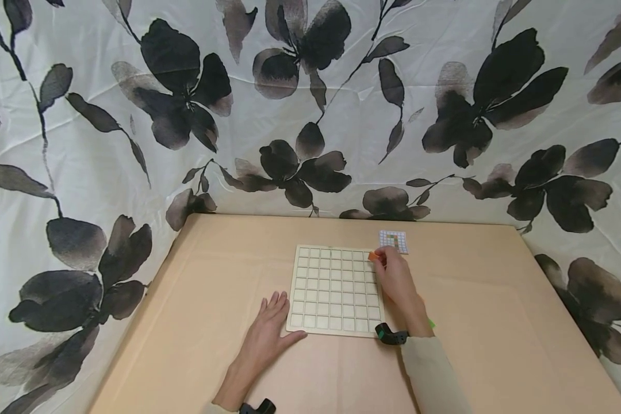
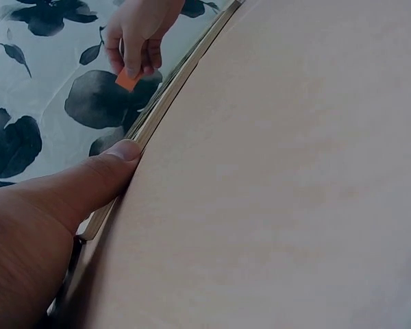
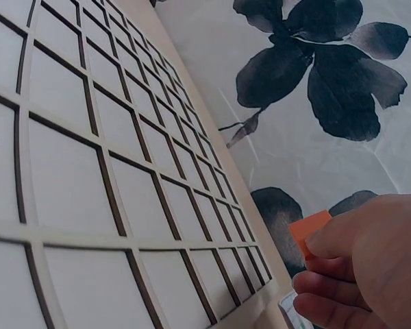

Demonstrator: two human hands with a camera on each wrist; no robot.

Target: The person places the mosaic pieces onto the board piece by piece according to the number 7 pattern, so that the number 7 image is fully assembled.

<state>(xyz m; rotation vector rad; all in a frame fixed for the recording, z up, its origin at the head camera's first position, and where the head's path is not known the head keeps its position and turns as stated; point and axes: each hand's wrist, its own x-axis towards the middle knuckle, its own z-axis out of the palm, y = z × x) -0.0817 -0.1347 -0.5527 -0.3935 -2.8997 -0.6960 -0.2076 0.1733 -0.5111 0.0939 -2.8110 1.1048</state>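
A pale square board (image 1: 336, 290) with a grid of raised lines lies on the table. The right hand (image 1: 397, 282) pinches a small orange piece (image 1: 373, 256) between thumb and fingers over the board's upper right corner; in the right wrist view the orange piece (image 3: 311, 227) shows at the fingertips of the right hand (image 3: 377, 264). At the board's lower left corner rests the left hand (image 1: 268, 336), fingers straight along the left side. In the left wrist view the thumb of the left hand (image 2: 68, 195) touches the board's edge (image 2: 171, 94).
A small card (image 1: 401, 241) with a coloured grid pattern lies behind the board, partly covered by the right hand. Bits of green (image 1: 432, 324) and orange show beside the right forearm. A white cloth with dark flowers (image 1: 305, 115) hangs behind the tan table (image 1: 212, 270).
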